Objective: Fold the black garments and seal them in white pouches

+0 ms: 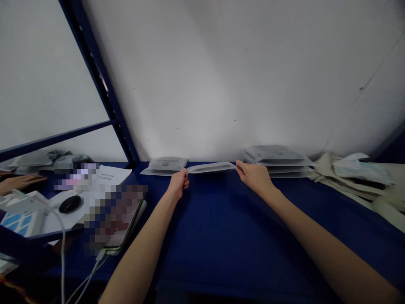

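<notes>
Between my two hands stretches a flat frosted plastic bag [211, 168], seen nearly edge-on above the far part of the blue table. My left hand [179, 182] pinches its left end, fingers curled in. Its right end is pinched by my right hand [253, 174]. Just left of the bag lies a small pile of similar bags [166, 165] with dark print on top. A taller stack of frosted bags [278, 157] sits against the wall, right behind my right hand. What the held bag contains cannot be made out.
Blue tabletop [215, 240] spreads below my arms. At left are a phone [126, 228] with white cables, a black mouse [70, 204], papers [110, 175] and another person's hand [25, 182]. Crumpled pale cloth [351, 177] lies at right. A blue metal post [98, 80] rises behind.
</notes>
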`<action>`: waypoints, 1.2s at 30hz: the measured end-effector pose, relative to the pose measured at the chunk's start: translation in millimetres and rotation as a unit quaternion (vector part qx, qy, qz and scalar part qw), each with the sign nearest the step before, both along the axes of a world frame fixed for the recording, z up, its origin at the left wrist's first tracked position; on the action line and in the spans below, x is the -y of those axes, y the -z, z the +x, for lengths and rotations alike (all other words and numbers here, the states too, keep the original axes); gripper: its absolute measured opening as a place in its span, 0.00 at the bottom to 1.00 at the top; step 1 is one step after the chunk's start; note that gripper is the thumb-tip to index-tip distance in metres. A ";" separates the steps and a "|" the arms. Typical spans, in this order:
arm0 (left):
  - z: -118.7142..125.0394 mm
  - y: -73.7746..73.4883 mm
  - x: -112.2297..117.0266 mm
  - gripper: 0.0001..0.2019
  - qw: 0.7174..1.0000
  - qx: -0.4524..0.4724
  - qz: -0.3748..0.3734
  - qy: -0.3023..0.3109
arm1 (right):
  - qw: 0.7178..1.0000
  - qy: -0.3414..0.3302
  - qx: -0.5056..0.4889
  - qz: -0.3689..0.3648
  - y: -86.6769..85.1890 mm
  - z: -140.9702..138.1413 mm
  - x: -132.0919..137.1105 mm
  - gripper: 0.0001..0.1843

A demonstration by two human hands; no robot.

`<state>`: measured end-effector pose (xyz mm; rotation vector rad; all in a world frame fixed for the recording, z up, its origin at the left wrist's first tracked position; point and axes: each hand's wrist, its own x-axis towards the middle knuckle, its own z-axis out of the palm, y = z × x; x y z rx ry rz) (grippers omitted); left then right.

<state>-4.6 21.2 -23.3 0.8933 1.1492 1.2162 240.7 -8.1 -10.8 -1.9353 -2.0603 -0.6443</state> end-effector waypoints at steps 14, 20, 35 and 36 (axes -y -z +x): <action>25.7 16.3 10.5 0.41 0.991 -0.102 0.084 -0.008 | 0.984 -0.145 0.024 -0.104 -1.7 -12.4 11.1 0.06; 36.3 15.2 21.1 0.20 0.975 -0.143 0.098 0.136 | 0.975 -0.191 0.035 -0.112 0.0 -20.5 15.2 0.07; 39.1 14.8 27.3 0.18 0.978 -0.052 0.053 0.196 | 0.942 -0.283 -0.054 -0.172 -8.4 -46.2 36.0 0.04; 39.6 15.8 26.9 0.18 0.978 -0.068 0.065 0.188 | 0.940 -0.282 -0.064 -0.180 -8.5 -47.7 37.0 0.04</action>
